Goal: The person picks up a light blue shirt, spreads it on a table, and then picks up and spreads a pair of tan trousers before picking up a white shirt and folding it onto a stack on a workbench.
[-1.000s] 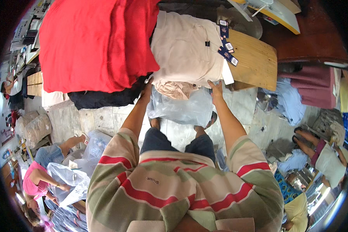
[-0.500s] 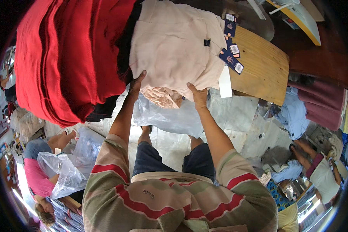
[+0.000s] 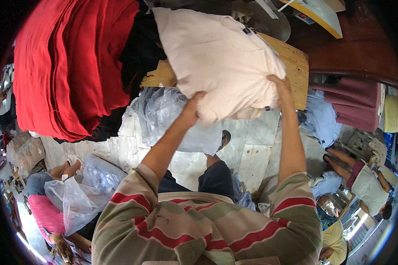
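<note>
A stack of pale cream garments lies slanted over a wooden board, its near edge in both my hands. My left hand is closed on the near left corner, fingers mostly hidden by the cloth. My right hand grips the near right side, next to a small dark label. Another dark label shows at the far edge. The wooden board shows to the right of the stack and at its left. Below the stack hangs clear plastic sheeting.
Tall folded red cloth stands at the left, with black cloth beside it. Light blue cloth and maroon cloth hang at the right. A person in pink sits lower left by plastic bags; another person is at right.
The cream garments have moved right and turned, with both my hands moving right along with them. The hanging tags and white card are out of sight. Board now shows at the left.
</note>
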Motion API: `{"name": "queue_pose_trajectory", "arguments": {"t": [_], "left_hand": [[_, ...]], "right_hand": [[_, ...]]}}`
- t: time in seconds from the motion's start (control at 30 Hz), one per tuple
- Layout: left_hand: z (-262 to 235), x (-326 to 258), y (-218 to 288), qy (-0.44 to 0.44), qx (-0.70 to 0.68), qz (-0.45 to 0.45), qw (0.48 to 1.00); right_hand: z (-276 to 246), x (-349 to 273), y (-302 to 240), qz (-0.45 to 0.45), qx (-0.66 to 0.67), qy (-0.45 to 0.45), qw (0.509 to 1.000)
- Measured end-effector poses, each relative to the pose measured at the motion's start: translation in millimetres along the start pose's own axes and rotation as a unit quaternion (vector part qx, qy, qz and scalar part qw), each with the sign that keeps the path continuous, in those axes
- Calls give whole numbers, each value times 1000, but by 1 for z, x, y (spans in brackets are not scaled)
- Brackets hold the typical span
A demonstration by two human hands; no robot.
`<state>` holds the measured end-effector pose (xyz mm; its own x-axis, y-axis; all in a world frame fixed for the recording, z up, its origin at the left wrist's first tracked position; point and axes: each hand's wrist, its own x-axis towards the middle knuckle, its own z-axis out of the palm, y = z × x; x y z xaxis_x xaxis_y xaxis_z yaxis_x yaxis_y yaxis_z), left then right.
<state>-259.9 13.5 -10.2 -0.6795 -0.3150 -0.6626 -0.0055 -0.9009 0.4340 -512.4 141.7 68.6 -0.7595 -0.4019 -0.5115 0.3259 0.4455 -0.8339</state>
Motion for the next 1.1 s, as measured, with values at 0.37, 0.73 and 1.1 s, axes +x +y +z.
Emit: {"name": "queue_pose_trajectory", "arguments": {"t": [0.37, 0.73, 1.1], "left_hand": [[46, 17, -90, 16, 172, -63, 983], [31, 39, -71, 15, 404, 103, 909], [11, 79, -95, 16, 409, 92, 908]], "right_hand": [[-127, 1, 127, 24, -122, 231, 965], [-114, -2, 184, -8, 43, 365, 930], [39, -16, 33, -321, -270, 83, 904]]}}
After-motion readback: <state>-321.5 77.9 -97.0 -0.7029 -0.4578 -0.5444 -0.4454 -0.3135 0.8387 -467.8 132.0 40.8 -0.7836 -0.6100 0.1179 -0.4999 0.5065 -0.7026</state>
